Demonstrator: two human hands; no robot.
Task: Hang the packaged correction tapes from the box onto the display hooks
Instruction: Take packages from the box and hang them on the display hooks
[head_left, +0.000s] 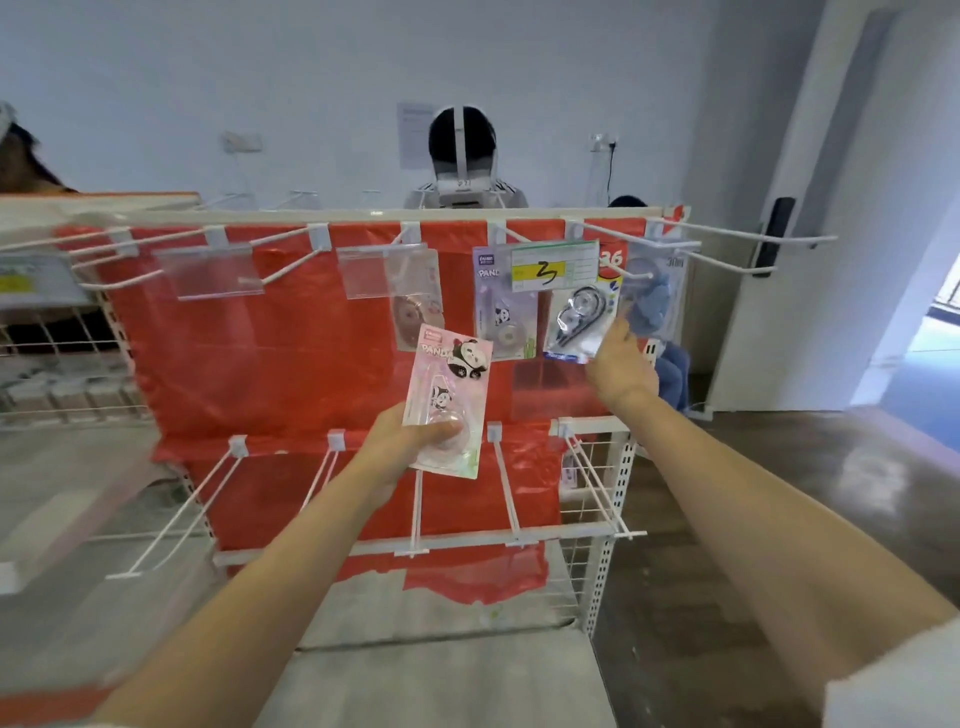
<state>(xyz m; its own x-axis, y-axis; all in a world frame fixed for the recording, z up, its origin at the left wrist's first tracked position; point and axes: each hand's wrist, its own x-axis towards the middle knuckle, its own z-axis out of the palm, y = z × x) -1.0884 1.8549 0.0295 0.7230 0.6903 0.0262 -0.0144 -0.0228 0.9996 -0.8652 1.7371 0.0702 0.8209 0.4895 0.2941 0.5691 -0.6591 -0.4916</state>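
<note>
Nearest the camera, two bare forearms are reaching up from the bottom edge toward a display rack (597, 431). The left hand (400, 447), just below centre, is gripping a pink pack (451, 400) by its lower end, thumb curled across the clear blister, and the pack is standing nearly upright, free of any hook. At about 2 o'clock from it, the right hand (618, 364) is pinching the lower right corner of a clear pack (579, 317) that is hanging in the top row. Below the hands, a lower row of white hooks (498, 483) is sticking out toward the camera. Farther back, in front of the rack's red backing (260, 353), the top row is carrying a purple pack (501, 312) just left of the clear one, a pale pack (415, 301) at 9 o'clock from that, and a blue pack (652, 301) at the right end. A price tag (555, 265) marked "3" is overlapping the tops of the purple and clear packs. Beyond the rack, a person (462, 156) is sitting against the white wall.
</note>
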